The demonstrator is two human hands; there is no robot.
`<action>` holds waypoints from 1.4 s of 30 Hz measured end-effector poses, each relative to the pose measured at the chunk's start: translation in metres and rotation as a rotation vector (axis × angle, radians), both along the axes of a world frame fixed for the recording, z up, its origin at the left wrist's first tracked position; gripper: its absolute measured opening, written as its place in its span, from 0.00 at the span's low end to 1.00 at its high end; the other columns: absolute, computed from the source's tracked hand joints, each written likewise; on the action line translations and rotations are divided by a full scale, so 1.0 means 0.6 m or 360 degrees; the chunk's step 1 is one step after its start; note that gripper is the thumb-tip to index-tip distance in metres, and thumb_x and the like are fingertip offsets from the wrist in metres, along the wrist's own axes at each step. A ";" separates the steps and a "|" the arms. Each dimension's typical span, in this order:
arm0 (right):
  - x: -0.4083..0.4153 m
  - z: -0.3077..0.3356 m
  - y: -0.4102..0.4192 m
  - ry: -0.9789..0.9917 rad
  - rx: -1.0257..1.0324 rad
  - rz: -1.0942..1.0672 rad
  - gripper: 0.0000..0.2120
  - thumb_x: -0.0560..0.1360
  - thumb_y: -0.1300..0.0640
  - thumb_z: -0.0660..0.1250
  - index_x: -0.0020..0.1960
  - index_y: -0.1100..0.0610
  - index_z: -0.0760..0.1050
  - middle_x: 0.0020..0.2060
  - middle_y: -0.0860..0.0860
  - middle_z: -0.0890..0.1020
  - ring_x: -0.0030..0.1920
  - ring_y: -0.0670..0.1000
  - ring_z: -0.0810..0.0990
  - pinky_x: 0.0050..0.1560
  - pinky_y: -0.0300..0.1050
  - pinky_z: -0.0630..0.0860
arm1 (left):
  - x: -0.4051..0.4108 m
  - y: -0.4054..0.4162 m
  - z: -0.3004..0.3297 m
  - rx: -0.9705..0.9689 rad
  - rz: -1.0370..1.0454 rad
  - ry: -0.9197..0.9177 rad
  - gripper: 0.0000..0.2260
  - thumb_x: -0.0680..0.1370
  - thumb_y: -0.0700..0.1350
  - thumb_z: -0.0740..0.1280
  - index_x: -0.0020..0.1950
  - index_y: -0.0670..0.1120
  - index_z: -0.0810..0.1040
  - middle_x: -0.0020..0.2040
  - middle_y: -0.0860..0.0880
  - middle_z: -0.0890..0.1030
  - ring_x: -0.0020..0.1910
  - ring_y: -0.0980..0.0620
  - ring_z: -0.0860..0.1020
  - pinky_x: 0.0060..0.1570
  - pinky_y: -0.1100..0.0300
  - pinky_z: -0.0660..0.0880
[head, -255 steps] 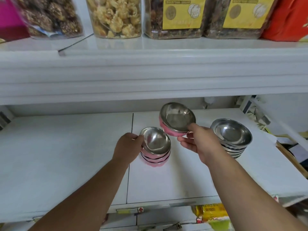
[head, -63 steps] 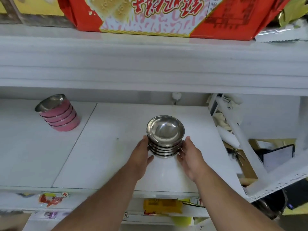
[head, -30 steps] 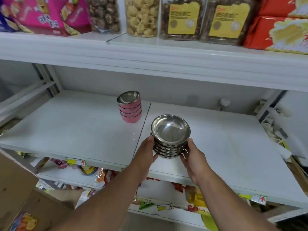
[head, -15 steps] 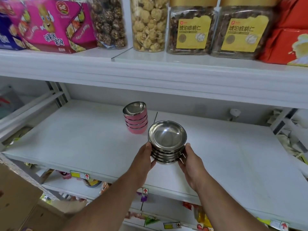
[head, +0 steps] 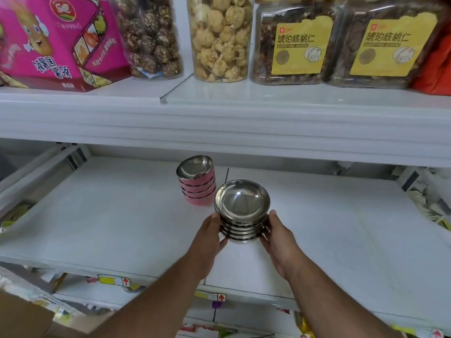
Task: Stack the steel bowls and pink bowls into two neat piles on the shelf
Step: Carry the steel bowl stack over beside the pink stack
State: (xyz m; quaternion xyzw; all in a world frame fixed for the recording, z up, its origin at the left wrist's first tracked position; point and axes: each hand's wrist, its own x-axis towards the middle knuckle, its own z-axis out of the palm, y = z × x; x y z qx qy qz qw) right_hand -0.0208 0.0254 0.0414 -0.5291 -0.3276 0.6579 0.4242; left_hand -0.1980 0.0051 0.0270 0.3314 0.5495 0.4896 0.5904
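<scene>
Head view: left hand (head: 210, 236) and right hand (head: 277, 234) clasping steel bowl stack (head: 241, 211); best lowered level beside pink bowl stack (head: 197, 181), not touching, onto shelf (head: 341, 228).

Both hands, left (head: 209, 236) and right (head: 278, 236), clasp steel bowl stack (head: 241, 211) beside pink bowl stack (head: 198, 182).

two bowl stacks (head: 242, 211) on one shelf (head: 341, 228); two hands (head: 210, 237); four snack jars (head: 220, 37) and one pink box (head: 56, 40) above.
</scene>
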 end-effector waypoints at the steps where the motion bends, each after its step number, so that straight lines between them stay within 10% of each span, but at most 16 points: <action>1: -0.005 -0.001 0.002 -0.0001 0.0002 -0.0028 0.22 0.85 0.43 0.51 0.70 0.53 0.72 0.57 0.47 0.78 0.65 0.48 0.74 0.75 0.50 0.65 | -0.006 0.005 0.000 0.0001 -0.0036 -0.0003 0.17 0.84 0.59 0.55 0.67 0.55 0.75 0.65 0.57 0.77 0.67 0.59 0.72 0.66 0.54 0.71; 27: -0.041 -0.058 0.034 -0.0067 -0.0011 -0.0162 0.16 0.85 0.46 0.51 0.64 0.48 0.75 0.58 0.44 0.79 0.64 0.45 0.75 0.74 0.47 0.66 | -0.056 0.059 -0.052 0.0015 -0.0245 0.0051 0.20 0.85 0.55 0.53 0.76 0.51 0.67 0.71 0.55 0.73 0.71 0.57 0.69 0.75 0.51 0.63; 36: -0.046 -0.073 0.009 -0.0533 0.0064 -0.0123 0.30 0.80 0.39 0.55 0.80 0.47 0.61 0.77 0.41 0.64 0.76 0.50 0.65 0.78 0.54 0.59 | -0.059 0.050 -0.074 0.0220 -0.0274 0.0449 0.14 0.82 0.58 0.57 0.67 0.71 0.69 0.67 0.68 0.72 0.70 0.60 0.70 0.73 0.50 0.66; 42: -0.060 -0.077 -0.005 -0.0487 0.0201 -0.0095 0.12 0.84 0.48 0.57 0.53 0.32 0.74 0.54 0.28 0.76 0.65 0.44 0.74 0.74 0.50 0.66 | -0.052 0.037 -0.088 0.0191 -0.0215 0.0399 0.24 0.75 0.63 0.61 0.72 0.63 0.70 0.68 0.65 0.75 0.69 0.61 0.72 0.73 0.48 0.67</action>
